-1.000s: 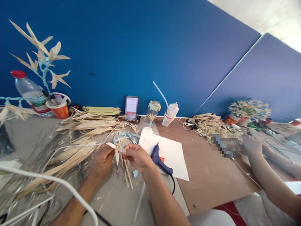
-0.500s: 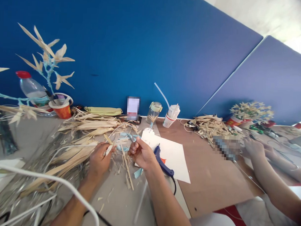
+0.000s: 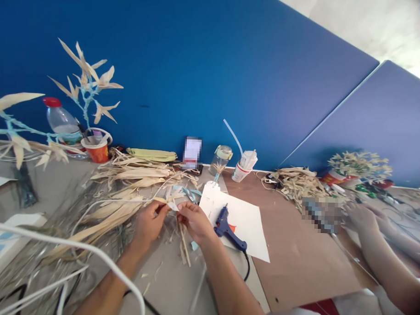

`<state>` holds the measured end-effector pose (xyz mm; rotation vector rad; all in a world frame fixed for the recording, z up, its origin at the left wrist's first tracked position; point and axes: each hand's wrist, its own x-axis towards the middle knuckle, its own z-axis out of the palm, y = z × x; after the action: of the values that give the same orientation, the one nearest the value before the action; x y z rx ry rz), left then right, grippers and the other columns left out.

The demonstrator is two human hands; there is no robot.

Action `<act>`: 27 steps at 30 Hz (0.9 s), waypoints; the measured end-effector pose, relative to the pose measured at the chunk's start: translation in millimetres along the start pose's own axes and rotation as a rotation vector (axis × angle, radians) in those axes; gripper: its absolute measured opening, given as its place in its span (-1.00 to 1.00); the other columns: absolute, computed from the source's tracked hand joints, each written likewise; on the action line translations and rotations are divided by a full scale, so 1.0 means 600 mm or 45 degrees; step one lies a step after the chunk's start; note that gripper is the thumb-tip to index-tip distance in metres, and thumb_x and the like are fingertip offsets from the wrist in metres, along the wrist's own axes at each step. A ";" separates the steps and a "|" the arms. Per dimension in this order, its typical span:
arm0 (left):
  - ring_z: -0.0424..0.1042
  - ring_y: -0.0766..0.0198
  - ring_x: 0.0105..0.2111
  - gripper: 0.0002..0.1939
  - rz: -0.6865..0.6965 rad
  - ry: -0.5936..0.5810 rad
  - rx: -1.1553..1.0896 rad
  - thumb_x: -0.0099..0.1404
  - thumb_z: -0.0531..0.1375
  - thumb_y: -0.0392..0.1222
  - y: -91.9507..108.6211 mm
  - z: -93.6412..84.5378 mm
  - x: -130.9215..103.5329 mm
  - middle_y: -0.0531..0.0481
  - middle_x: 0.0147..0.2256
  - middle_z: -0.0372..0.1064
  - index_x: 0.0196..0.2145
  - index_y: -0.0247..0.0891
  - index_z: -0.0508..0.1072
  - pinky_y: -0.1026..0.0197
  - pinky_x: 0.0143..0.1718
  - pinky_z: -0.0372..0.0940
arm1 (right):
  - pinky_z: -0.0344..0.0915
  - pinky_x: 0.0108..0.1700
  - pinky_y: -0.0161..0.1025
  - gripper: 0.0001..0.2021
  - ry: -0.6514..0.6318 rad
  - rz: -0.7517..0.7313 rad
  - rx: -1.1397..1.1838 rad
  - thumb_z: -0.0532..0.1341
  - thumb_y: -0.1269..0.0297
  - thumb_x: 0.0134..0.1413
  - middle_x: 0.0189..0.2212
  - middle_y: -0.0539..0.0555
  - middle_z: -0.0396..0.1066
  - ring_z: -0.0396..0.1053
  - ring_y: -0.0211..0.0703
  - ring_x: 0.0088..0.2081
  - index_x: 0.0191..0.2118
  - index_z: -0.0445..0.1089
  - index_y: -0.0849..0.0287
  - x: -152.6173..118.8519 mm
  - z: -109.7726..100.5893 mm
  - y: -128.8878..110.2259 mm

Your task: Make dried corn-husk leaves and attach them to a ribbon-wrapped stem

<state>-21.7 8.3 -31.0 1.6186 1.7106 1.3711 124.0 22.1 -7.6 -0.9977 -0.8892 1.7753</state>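
My left hand (image 3: 148, 223) pinches a small pale piece of corn husk (image 3: 173, 206) between thumb and fingers. My right hand (image 3: 195, 221) has its fingertips closed at the other end of this piece, so the two hands nearly meet. Behind them lie light blue strips (image 3: 191, 194) and dry husk scraps. A dark blue glue gun (image 3: 224, 227) rests on a white sheet (image 3: 259, 228), just right of my right wrist. Thin husk sticks (image 3: 185, 248) lie on the table beneath my hands.
Dry corn husks (image 3: 125, 209) spread across the left, near white cables (image 3: 99, 254). Along the blue partition stand a husk-flower branch in a red cup (image 3: 97, 151), a phone (image 3: 192, 152), a jar (image 3: 219, 160) and a paper cup (image 3: 242, 172). Another person's arms (image 3: 375, 241) are at right.
My right hand has come left to my left hand, and its fingers now meet the husk piece. The whole view has shifted slightly, moving the scene to the right.
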 end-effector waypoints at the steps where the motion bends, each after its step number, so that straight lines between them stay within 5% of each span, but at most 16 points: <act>1: 0.37 0.24 -0.51 -0.78 -0.022 0.000 -0.017 0.17 0.17 -0.02 0.001 0.001 0.000 0.05 -0.53 0.46 -0.45 -0.21 0.49 0.25 -0.44 0.21 | 0.00 -0.46 -0.34 -0.80 0.004 -0.021 -0.031 0.36 0.22 -0.31 -0.65 -0.11 0.25 0.09 -0.37 -0.59 -0.55 0.38 0.20 0.000 0.001 0.001; 14: 0.23 0.32 -0.63 -0.76 -0.263 -0.051 -0.330 0.15 0.18 -0.02 -0.006 0.007 0.010 0.06 -0.59 0.40 -0.49 -0.26 0.45 0.27 -0.57 0.14 | 0.16 -0.42 -0.29 -0.81 0.210 -0.320 -0.314 0.16 0.31 -0.22 -0.50 -0.07 0.35 0.24 -0.29 -0.54 -0.36 0.41 0.13 0.007 0.000 0.002; 27: 0.33 0.25 -0.54 -0.79 -0.190 -0.115 -0.263 0.13 0.18 -0.05 -0.012 0.009 0.011 0.08 -0.58 0.39 -0.48 -0.23 0.48 0.26 -0.48 0.20 | 0.13 -0.38 -0.29 -0.78 0.318 -0.558 -0.347 0.19 0.31 -0.17 -0.49 -0.06 0.28 0.16 -0.27 -0.48 -0.29 0.40 0.13 0.009 -0.010 -0.004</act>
<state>-22.6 17.1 -37.3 1.3897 1.5481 1.3330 128.7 28.9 -9.4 -1.0706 -1.1089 1.1569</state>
